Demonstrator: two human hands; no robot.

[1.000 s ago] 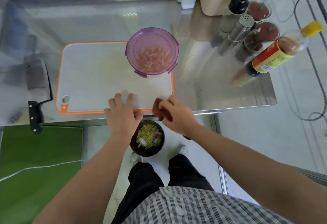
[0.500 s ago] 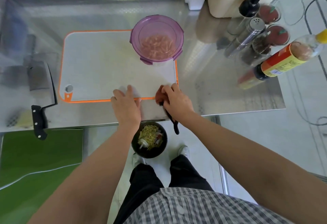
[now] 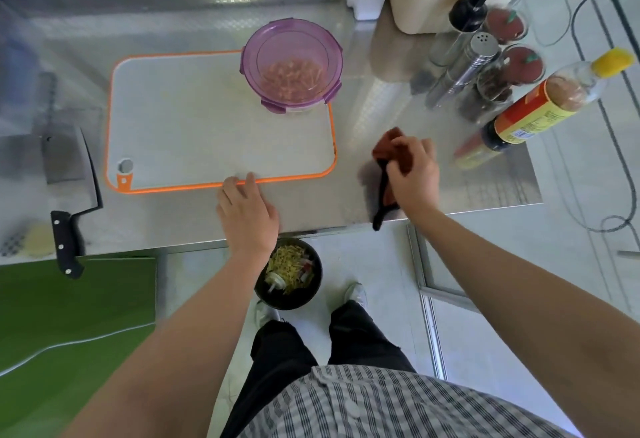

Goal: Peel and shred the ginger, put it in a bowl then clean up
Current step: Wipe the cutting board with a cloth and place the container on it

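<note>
A white plastic cutting board with an orange rim lies flat on the stainless-steel counter. On the board's far right corner stands a purple see-through plastic bowl, its right side hanging a little past the board's edge. The shredded ginger lies in the bottom of this bowl as a loose heap of short strips.

The left hand rests palm down on the counter at the board's near edge. Its fingers are straight and held close together, and the fingertips touch the orange rim. The right hand is on the counter to the right of the board, apart from it. Its fingers are curled around a bunched reddish-brown cloth with a black edge, and a dark strip of the cloth trails toward the counter's front edge.

Left of the board lies a steel cleaver with a black handle, the handle reaching over the counter's front edge. Below the board's near edge, on the floor, a round black bin holds pale peelings and scraps. Well to the right of the board stands a sauce bottle with a yellow cap, and beyond it a cluster of jars and shakers.
</note>
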